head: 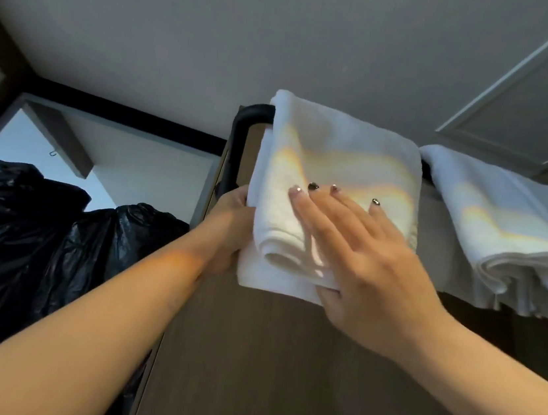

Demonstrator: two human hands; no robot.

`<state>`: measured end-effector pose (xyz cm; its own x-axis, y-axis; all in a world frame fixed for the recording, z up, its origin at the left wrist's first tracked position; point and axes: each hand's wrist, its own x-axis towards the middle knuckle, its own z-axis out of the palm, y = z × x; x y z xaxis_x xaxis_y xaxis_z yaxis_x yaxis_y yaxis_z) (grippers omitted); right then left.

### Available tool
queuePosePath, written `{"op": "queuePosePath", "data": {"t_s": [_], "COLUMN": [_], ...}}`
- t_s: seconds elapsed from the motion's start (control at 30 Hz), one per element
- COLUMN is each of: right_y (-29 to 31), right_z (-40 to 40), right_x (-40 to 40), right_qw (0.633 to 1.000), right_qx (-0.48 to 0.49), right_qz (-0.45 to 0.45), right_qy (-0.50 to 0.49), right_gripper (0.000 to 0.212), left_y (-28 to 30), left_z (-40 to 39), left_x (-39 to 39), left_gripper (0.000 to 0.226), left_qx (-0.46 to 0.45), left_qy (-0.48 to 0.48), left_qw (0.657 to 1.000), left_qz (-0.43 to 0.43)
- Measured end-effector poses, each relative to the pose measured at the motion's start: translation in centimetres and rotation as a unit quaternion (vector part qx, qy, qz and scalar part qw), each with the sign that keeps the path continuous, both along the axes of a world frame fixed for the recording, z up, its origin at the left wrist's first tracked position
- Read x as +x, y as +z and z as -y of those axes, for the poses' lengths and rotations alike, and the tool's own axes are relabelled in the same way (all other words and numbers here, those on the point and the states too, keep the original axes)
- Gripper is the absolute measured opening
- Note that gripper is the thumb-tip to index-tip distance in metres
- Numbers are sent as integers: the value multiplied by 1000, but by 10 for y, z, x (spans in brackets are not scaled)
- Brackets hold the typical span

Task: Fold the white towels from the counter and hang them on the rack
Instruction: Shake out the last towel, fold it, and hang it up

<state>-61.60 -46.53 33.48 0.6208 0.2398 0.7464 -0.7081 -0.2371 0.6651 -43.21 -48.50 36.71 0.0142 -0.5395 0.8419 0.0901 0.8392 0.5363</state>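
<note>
A folded white towel (pixel 341 153) hangs over the left end of a black rack bar (pixel 247 118) fixed to a dark wooden panel. My left hand (pixel 229 222) grips the towel's lower left edge, its fingers hidden behind the cloth. My right hand (pixel 360 252) lies flat on the towel's front with straight fingers pressing it. A second folded white towel (pixel 504 232) hangs on the same rack to the right, apart from both hands.
Black plastic bags (pixel 37 240) bulge at the left, beside the wooden panel (pixel 281 363). A pale ceiling fills the top of the view, with a framed panel (pixel 535 94) at the upper right. A white wall with a small hook (pixel 53 153) is behind the bags.
</note>
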Motion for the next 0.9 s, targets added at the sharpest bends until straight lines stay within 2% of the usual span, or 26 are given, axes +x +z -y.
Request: {"op": "queuePosePath", "data": {"t_s": [0.03, 0.07, 0.13, 0.17, 0.33, 0.43, 0.5, 0.57, 0.6, 0.67, 0.73, 0.77, 0.83, 0.9], "right_y": [10, 19, 33, 37, 27, 14, 9, 9, 8, 6, 6, 9, 22, 38], "right_z": [-2, -2, -3, -3, 4, 10, 14, 18, 14, 2, -2, 0, 10, 17], "right_x": [-5, -8, -10, -8, -2, 1, 5, -1, -7, -23, -37, -43, -49, -48], "right_qw": [1000, 1000, 1000, 1000, 999, 999, 999, 996, 981, 899, 804, 778, 770, 746], "right_qx": [-9, -18, -12, -2, -29, -22, 5, 84, 186, 377, 416, 400, 374, 398], "right_qz": [-2, -4, -4, -3, -29, -29, -25, -34, -41, -19, 90, 157, 280, 390], "right_qy": [8, 9, 8, 9, -4, -39, -47, -4, 45, 221, 415, 458, 435, 366], "right_gripper": [84, 81, 80, 79, 74, 64, 61, 78, 83, 81, 75, 72, 65, 60], "left_y": [-1, -4, -7, -9, -9, -7, -4, 0, 1, 4, 10, 13, 18, 27], "left_z": [1, 0, -3, -4, -14, -24, -29, -35, -37, -39, -36, -34, -37, -39], "left_x": [2, 5, 9, 9, 8, 5, 2, -1, -3, -5, -3, -2, 0, 0], "left_gripper": [9, 15, 52, 58, 47, 33, 48, 56, 55, 48, 47, 58, 83, 76], "left_qx": [-12, -14, -2, -1, 12, 33, 48, 39, 34, 35, 36, 28, 3, 6], "left_qy": [-2, 10, 10, 10, 58, 20, -48, -74, -72, -48, -4, 20, 77, 134], "left_qw": [1000, 999, 998, 998, 996, 999, 998, 996, 996, 996, 998, 999, 997, 991], "left_qz": [15, 34, 61, 56, 65, 37, 11, 15, 29, 60, 52, 32, -26, -30]}}
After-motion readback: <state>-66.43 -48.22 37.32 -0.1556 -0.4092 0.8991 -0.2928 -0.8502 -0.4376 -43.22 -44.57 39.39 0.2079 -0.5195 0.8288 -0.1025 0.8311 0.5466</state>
